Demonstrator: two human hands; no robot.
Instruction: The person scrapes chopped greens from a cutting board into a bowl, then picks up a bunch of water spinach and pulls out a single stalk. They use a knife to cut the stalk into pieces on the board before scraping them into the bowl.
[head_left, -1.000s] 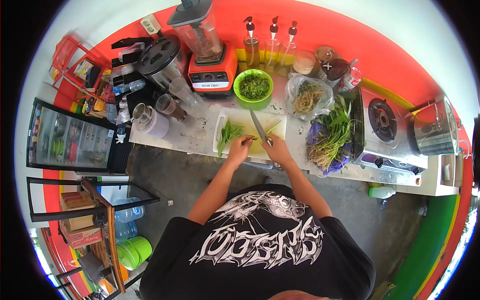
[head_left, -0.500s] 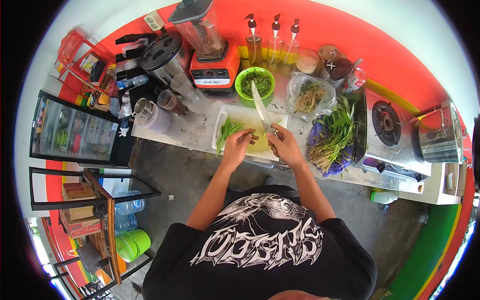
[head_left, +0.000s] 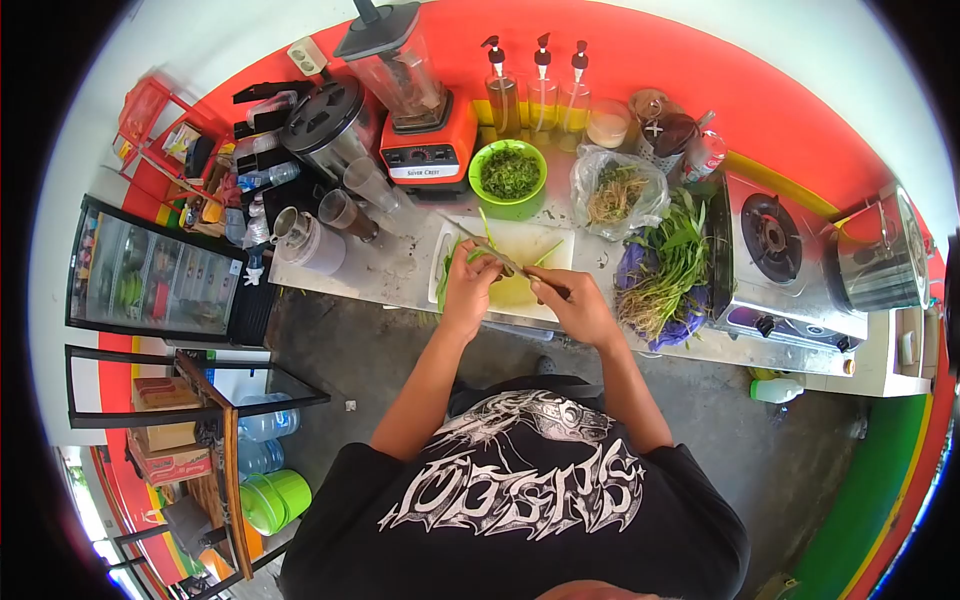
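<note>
My right hand is closed round the handle of a kitchen knife. The blade points up and left, nearly flat, and reaches across to my left hand. Curled fingers of that left hand sit right against the blade; what they pinch, if anything, is hidden. Both hands are above a white cutting board wet with greenish liquid. Green leaves lie at the board's left side, partly behind my left hand. A few thin green stems rest on the board.
Behind the board stands a green bowl of chopped greens. A plastic bag of root ends and a bunch of leafy greens lie to the right, beside a gas stove. A red blender and plastic cups stand at left.
The knife has swung from pointing up over the bowl to lying leftward across my left hand. My right hand has lowered slightly, and my left fingers now meet the blade.
</note>
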